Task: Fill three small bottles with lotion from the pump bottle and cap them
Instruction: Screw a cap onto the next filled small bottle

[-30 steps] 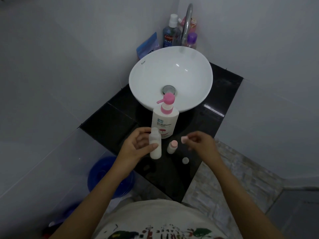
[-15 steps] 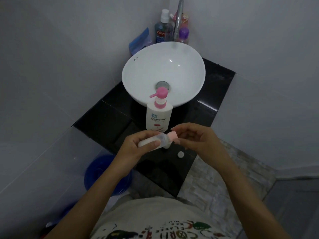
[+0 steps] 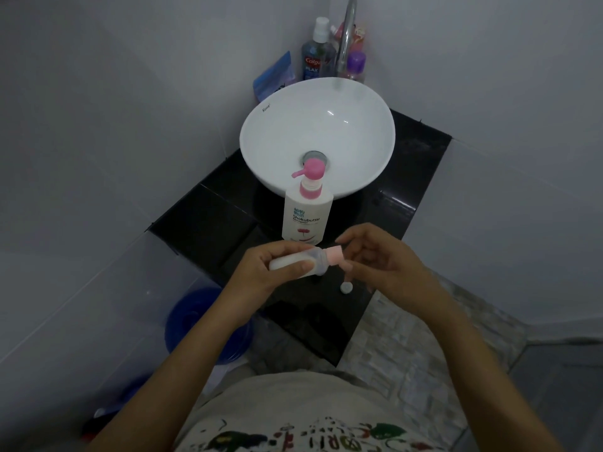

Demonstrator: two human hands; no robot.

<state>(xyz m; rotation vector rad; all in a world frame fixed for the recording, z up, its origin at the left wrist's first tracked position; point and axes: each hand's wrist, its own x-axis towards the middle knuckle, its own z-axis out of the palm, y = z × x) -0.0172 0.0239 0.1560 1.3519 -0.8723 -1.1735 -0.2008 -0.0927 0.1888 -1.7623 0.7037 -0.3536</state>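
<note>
Since half-second before, I saw little shift: left hand (image 3: pixel 261 272) gripped small bottle (image 3: pixel 298 264) sideways, right hand (image 3: pixel 381 265) pinching pink cap (image 3: pixel 334 255) on; others' progress unclear.

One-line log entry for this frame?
left hand: holds small bottle sideways | right hand: on pink cap | pump bottle: upright

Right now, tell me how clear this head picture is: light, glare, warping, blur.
Head view: dim, bluish light overall; small glare spots on the sink bowl and a bright streak on the black counter; wide-angle warping bends the wall lines at the edges; the pump bottle label is readable, while the faucet tip looks smeared; the small bottle in the left hand is soft but distinct.
</note>
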